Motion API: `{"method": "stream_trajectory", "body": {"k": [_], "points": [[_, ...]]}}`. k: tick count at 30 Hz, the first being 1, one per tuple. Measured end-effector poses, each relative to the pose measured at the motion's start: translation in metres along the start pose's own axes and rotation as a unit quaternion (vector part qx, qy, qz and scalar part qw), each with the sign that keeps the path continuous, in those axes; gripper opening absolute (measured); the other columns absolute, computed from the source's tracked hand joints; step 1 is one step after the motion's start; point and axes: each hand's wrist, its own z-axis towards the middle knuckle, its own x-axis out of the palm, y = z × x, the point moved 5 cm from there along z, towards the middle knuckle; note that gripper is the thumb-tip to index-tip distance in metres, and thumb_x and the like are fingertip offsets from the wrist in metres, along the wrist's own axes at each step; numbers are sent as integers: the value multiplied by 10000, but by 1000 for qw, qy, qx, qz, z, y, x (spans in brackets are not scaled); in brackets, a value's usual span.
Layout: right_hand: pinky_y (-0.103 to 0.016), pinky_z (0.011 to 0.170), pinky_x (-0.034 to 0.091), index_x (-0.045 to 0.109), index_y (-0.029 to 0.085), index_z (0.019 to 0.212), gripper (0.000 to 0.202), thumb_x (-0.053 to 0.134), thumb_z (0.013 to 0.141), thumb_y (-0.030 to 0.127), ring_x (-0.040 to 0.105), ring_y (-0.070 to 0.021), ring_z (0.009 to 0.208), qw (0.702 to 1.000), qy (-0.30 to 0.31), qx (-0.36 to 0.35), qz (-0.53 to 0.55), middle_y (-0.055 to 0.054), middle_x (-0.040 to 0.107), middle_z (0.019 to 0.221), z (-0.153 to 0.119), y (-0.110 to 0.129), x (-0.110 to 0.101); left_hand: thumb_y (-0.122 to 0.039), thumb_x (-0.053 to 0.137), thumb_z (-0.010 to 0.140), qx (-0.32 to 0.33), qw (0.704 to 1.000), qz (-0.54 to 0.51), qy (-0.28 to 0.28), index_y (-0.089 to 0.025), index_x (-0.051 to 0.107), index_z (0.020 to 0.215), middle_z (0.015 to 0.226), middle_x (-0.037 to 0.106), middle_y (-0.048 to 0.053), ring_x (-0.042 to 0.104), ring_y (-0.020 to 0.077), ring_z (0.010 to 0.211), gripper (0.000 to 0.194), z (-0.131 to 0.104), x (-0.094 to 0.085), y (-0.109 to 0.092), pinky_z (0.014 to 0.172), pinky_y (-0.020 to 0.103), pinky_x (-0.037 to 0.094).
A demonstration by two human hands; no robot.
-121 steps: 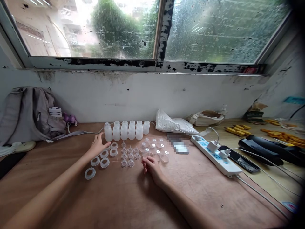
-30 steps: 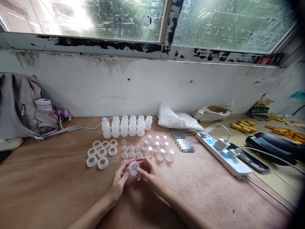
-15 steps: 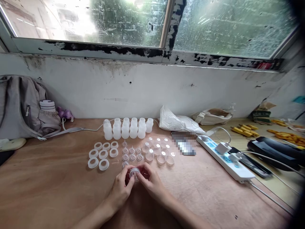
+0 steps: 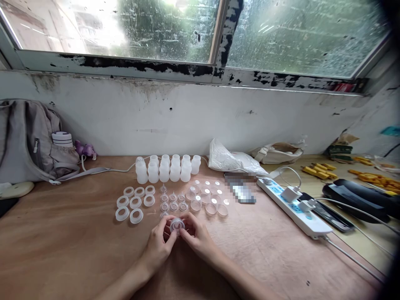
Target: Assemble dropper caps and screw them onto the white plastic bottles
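Both my hands hold one translucent ring-shaped bottle collar (image 4: 177,224) just above the table, with a clear piece that looks like a teat in its middle. My left hand (image 4: 160,238) grips its left side, and my right hand (image 4: 197,234) grips its right side, thumbs at the near edge. Beyond my fingers lie several clear teats (image 4: 173,206), one partly hidden by my left fingers. Loose collars (image 4: 135,202) lie to the left, and clear round caps (image 4: 211,208) to the right. Small frosted bottles (image 4: 164,173) stand in rows at the back.
A white power strip (image 4: 293,210) with plugged-in chargers and cables runs along the right. Behind it lie a white plastic bag (image 4: 234,160) and yellow parts (image 4: 320,170). A grey backpack (image 4: 28,137) leans on the wall at left. A pixelated flat object (image 4: 242,187) lies near the caps.
The collar in my hands has tilted, so its round opening now faces me more. My hands have barely moved.
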Motion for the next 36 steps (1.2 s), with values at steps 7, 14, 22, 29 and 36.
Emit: {"method": "stream_trajectory", "body": {"k": [7,14,22,29,36], "points": [[-191,507,373,512,181,832,90,492,751,146,474,-89,567,1000,-16,2,-16,23,540,682,0,-2,2,-273,508,762,-3,999,53,-4,-208,511,910,736,606,2,538,133,588,162,-1,-1,-3,568,215,409],[-195,498,358,510,178,836,88,483,757,150,452,-89,543,999,-22,7,-48,25,531,654,-1,-3,4,-269,492,764,-27,997,69,-17,-194,476,925,671,561,-13,495,120,556,178,-2,-1,-3,533,205,382],[-209,513,385,516,172,779,145,467,824,300,487,-101,562,999,-17,33,-39,7,539,666,-1,-5,4,-324,413,822,-13,999,29,13,-184,493,867,663,556,-11,502,106,536,167,2,0,1,516,198,380],[-197,457,350,465,169,641,226,520,787,333,432,-84,495,998,-19,62,-19,36,475,556,-2,-13,5,-278,470,793,-7,1000,20,22,-174,450,748,579,515,-31,475,92,498,115,1,3,5,482,186,357],[-194,454,352,482,165,694,208,511,798,343,444,-77,487,997,-4,74,7,36,488,582,-2,-17,5,-325,445,811,-20,999,-13,32,-170,454,765,581,518,-29,453,83,461,162,3,4,12,435,180,338]]}}
